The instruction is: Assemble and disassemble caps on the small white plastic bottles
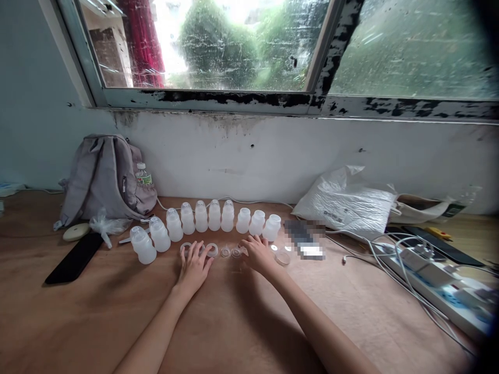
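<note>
Under a grimy window [234, 47], wooden table [234, 322] with 10 bottles [214, 215].

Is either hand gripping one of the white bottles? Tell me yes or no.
No: the left hand and right hand lie flat on the table among small rings, before the bottles.

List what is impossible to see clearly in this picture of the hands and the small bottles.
- Head view: a flat thing right of the bottles is pixel-blurred.
- Small clear parts near the left hand and right hand: too small to identify.
- Power strip: cut off at the dark right corner.
</note>
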Demonstrator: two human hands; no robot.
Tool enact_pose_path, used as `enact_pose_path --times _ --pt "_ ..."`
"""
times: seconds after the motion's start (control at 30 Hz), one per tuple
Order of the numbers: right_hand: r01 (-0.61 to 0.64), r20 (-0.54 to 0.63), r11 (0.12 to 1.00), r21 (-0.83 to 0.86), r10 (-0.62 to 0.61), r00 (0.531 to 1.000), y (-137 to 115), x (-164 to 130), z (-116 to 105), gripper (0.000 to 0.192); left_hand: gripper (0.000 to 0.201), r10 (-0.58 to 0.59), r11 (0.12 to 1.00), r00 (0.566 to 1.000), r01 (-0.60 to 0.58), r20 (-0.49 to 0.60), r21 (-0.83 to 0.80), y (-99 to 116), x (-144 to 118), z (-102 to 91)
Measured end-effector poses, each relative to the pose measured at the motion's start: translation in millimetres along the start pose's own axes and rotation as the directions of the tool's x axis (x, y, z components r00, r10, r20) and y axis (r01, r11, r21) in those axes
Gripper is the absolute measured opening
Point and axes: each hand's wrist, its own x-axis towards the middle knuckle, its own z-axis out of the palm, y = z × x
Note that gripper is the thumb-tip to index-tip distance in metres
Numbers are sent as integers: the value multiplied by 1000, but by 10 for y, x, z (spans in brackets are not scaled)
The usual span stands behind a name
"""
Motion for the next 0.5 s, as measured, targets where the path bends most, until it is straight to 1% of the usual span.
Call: enact_pose_path --times 0.17,0.33,0.43,0.5 --pt "10 -8 999 32 -10 1000 -27 -2 8 19 30 -10 1000 1000 10 1 0 -35 -4 6" --pt "37 -61 997 64 -34 998 -26 -2 24 20 29 -18 1000 1000 18 -8 8 -49 -4 -8" --pt "16 -83 998 57 -11 997 -15 -9 21 19 29 -14 1000 1000 14 -14 4 -61 -4 -9" --pt "-10 -69 999 45 13 998 -13 -16 18 16 28 -11 1000 1000 11 -20 4 -72 -4 -7"
